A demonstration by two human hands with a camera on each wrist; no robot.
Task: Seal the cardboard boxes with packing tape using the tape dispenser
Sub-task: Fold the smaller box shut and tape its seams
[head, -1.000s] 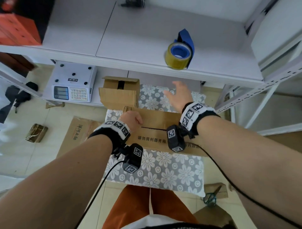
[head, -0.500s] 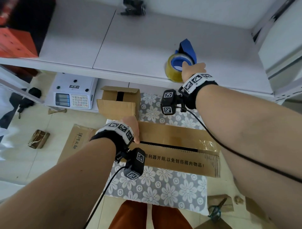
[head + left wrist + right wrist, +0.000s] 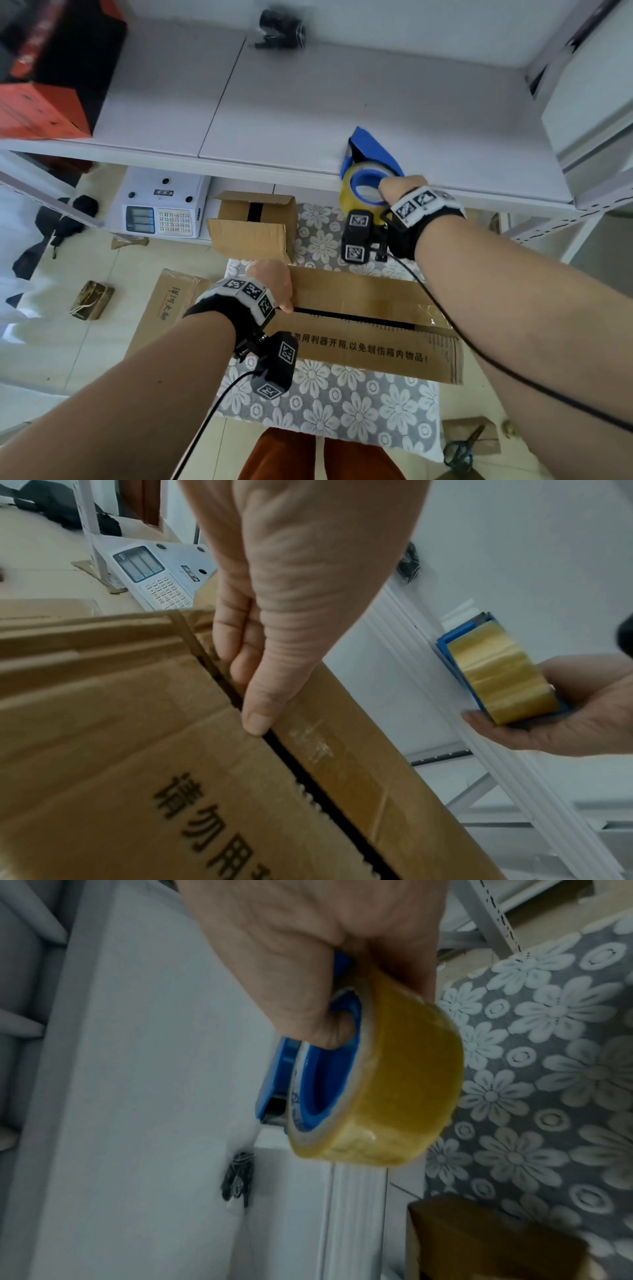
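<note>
A long cardboard box (image 3: 359,346) lies on a flowered cloth (image 3: 342,411), its two top flaps down with a dark gap between them. My left hand (image 3: 274,284) is at the left end of that gap. In the left wrist view its thumb (image 3: 260,712) lies along the gap and its fingers curl over the box's end. My right hand (image 3: 397,188) grips a blue tape dispenser (image 3: 366,178) with a yellowish tape roll, held off the shelf at its front edge. The right wrist view shows the thumb hooked inside the tape roll (image 3: 377,1083).
A white shelf (image 3: 274,113) runs across above the box, with a red box (image 3: 37,106) at its left and a black object (image 3: 282,25) at the back. A smaller open carton (image 3: 253,222), a scale (image 3: 161,205), flat cardboard (image 3: 164,308) and scissors (image 3: 462,448) lie around.
My right hand rose from over the box to the shelf, took hold of the tape dispenser and drew it to the shelf's front edge. My left hand stayed on the box.
</note>
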